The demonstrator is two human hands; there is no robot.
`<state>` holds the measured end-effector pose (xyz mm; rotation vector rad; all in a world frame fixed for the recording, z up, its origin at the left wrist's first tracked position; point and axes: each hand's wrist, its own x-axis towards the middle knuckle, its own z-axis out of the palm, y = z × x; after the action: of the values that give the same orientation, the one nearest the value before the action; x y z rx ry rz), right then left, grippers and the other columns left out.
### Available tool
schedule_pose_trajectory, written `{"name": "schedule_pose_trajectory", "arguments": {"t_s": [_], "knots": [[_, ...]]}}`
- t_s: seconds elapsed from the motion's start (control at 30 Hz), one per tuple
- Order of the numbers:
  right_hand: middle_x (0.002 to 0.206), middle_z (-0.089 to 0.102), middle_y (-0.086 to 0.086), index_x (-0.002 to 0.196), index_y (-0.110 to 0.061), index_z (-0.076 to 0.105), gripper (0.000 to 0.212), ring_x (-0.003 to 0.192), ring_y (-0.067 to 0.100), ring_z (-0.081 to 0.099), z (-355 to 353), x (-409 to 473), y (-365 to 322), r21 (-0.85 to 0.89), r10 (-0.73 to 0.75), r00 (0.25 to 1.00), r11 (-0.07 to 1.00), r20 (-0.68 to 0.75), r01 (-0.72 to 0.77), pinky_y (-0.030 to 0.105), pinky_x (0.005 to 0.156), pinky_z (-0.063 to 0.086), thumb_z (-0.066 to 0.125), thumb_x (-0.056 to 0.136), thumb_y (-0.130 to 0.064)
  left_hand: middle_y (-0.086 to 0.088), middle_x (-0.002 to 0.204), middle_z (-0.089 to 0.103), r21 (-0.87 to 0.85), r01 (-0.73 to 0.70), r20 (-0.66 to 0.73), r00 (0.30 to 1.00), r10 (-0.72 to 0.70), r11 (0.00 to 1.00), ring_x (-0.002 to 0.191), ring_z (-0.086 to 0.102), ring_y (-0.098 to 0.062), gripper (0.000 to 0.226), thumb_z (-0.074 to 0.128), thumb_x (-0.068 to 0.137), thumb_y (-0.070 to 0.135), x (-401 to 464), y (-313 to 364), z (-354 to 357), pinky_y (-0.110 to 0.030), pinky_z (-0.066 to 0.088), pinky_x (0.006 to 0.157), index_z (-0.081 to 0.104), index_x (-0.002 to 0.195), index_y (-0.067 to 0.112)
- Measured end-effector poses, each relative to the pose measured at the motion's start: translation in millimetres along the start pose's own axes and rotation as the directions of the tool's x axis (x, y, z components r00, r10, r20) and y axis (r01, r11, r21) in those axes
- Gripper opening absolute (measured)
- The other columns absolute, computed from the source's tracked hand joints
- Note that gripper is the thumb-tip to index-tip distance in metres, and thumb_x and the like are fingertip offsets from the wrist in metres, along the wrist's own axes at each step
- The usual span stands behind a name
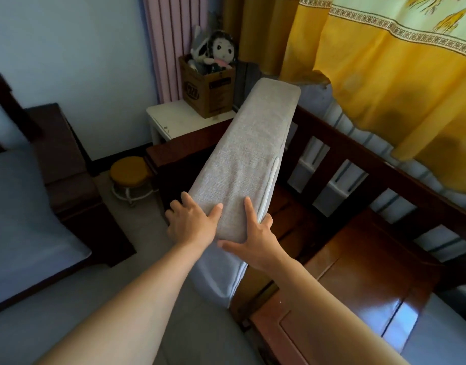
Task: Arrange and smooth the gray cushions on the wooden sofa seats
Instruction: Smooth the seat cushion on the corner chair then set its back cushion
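A long gray cushion [249, 154] stands on edge, tilted, above the bare wooden seat [353, 262] of the sofa. My left hand [192, 222] grips its near end from the left, thumb on the top face and fingers down the side. My right hand [255, 238] holds the same end from the right, with the index finger straight up along the top face and the thumb under the near edge. The cushion's far end reaches the sofa's slatted backrest [358, 154]. A second gray cushion [442, 335] lies on the seat at the lower right.
Another wooden sofa with a gray cushion [23, 214] stands at the left. A white side table [173, 119] carries a cardboard box [208, 90] with a doll. A small round stool [131, 171] sits on the floor between the sofas. Yellow curtains [384, 61] hang behind.
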<state>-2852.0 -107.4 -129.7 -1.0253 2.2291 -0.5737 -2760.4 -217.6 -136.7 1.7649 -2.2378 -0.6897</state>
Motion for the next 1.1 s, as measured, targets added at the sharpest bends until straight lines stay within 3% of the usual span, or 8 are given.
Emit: {"name": "schedule_pose_trajectory", "arguments": {"t_s": [0.1, 0.23, 0.57, 0.67, 0.83, 1.1], "knots": [[0.145, 0.006, 0.014, 0.147, -0.040, -0.018, 0.123, 0.114, 0.032, 0.052, -4, -1, 12, -0.072, -0.040, 0.999, 0.997, -0.006, 0.040, 0.037, 0.093, 0.051, 0.080, 0.072, -0.041, -0.016, 0.135, 0.038, 0.039, 0.014, -0.020, 1.000, -0.013, 0.999, 0.124, 0.037, -0.032, 0.080, 0.048, 0.084, 0.067, -7, 9, 3, -0.041, 0.040, 0.092, 0.033, 0.134, 0.006], [0.149, 0.005, 0.018, 0.147, -0.040, -0.018, 0.123, 0.111, 0.033, 0.055, -11, -7, 34, -0.102, -0.062, 0.998, 0.993, -0.033, 0.058, 0.035, 0.090, 0.052, 0.081, 0.074, -0.035, -0.014, 0.131, 0.040, 0.039, 0.013, -0.083, 0.996, -0.009, 0.999, 0.121, 0.038, -0.030, 0.079, 0.049, 0.083, 0.067, -26, 22, 16, -0.040, 0.041, 0.089, 0.036, 0.130, 0.005], [0.151, 0.006, 0.012, 0.148, -0.041, -0.014, 0.124, 0.111, 0.029, 0.053, -38, -8, 84, 0.004, -0.098, 0.992, 0.995, -0.075, 0.098, 0.024, 0.081, 0.045, 0.083, 0.072, -0.022, -0.014, 0.124, 0.042, 0.069, -0.074, -0.205, 0.975, 0.086, 0.995, 0.114, 0.040, -0.031, 0.076, 0.052, 0.082, 0.066, -47, 58, 51, -0.042, 0.047, 0.080, 0.042, 0.123, 0.003], [0.151, 0.006, 0.010, 0.149, -0.039, -0.014, 0.124, 0.108, 0.027, 0.053, -41, -6, 94, 0.036, -0.094, 0.990, 0.995, -0.101, 0.098, 0.023, 0.079, 0.044, 0.082, 0.073, -0.020, -0.015, 0.120, 0.044, 0.096, -0.102, -0.212, 0.970, 0.121, 0.990, 0.112, 0.041, -0.031, 0.074, 0.054, 0.081, 0.065, -46, 68, 57, -0.041, 0.045, 0.080, 0.044, 0.120, 0.002], [0.149, 0.010, 0.006, 0.148, -0.041, -0.012, 0.126, 0.115, 0.027, 0.050, -44, -10, 105, 0.102, -0.063, 0.989, 0.992, -0.132, 0.077, 0.030, 0.091, 0.048, 0.084, 0.070, -0.016, -0.014, 0.119, 0.045, 0.117, -0.153, -0.191, 0.966, 0.173, 0.981, 0.110, 0.042, -0.029, 0.073, 0.055, 0.080, 0.065, -51, 79, 62, -0.038, 0.045, 0.077, 0.043, 0.119, 0.004], [0.152, 0.002, 0.006, 0.148, -0.042, -0.013, 0.125, 0.118, 0.028, 0.049, -32, -13, 103, 0.156, -0.020, 0.986, 0.987, -0.163, 0.046, 0.027, 0.090, 0.045, 0.083, 0.071, -0.017, -0.013, 0.123, 0.043, 0.159, -0.210, -0.134, 0.964, 0.231, 0.965, 0.112, 0.041, -0.028, 0.074, 0.054, 0.081, 0.066, -45, 77, 55, -0.033, 0.042, 0.079, 0.041, 0.119, 0.005]]}}
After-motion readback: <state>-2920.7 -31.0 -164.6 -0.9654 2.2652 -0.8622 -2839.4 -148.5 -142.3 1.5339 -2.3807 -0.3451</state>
